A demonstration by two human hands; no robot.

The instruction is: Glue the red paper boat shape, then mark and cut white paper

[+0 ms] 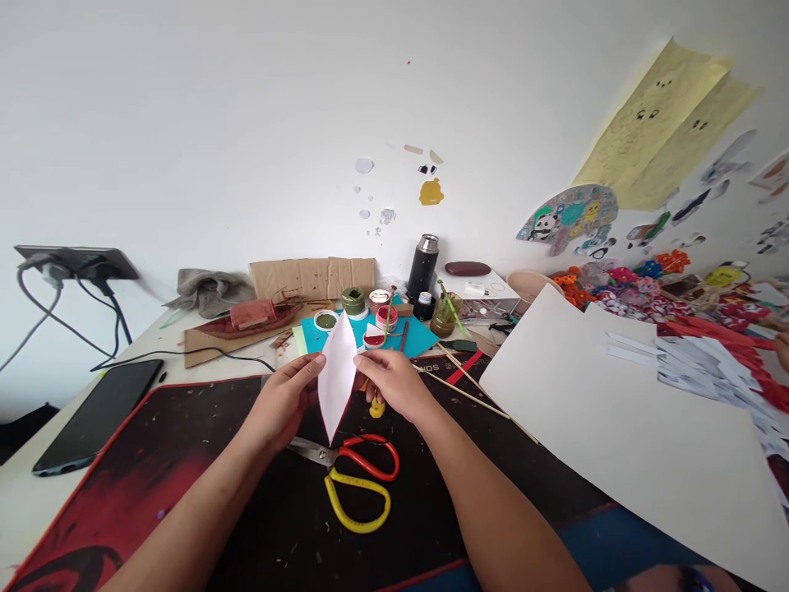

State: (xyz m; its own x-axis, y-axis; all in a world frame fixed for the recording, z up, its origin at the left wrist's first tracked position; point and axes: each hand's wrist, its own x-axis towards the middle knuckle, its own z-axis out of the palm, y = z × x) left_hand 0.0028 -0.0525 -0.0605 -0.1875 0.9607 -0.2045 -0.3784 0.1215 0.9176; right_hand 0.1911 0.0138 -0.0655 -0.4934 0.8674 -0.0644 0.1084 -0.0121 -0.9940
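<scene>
Holds a pointed white paper (338, 374) upright between both hands, above the far part of a black-and-red mat (185, 460) at mid-bench (18, 501). Pinches its left edge with the left hand (287, 403), fingers curled tight on it, thumb on the near face. Pinches its right edge with the right hand (394, 382), likewise closed on it, fingertips at about mid-height. One tip of the paper up, the other down, with a thin line of red along the lower right edge.

Just near of the paper, flat on the mat: scissors (357, 477), one loop red, one yellow, blades to the left and partly under the left hand. Just beside the right hand, a yellow bit (377, 407), too small to tell what. Left of the mat, a dark phone (99, 415), face up. To the right, a big cream sheet (616, 427) over the mat's right side, and thin sticks (474, 395) slantwise at its far left corner. Farther off: a teal card (422, 335) with paint pots (353, 300), a red boat (250, 319) on cardboard (200, 349), a black flask (422, 267) by the wall.
</scene>
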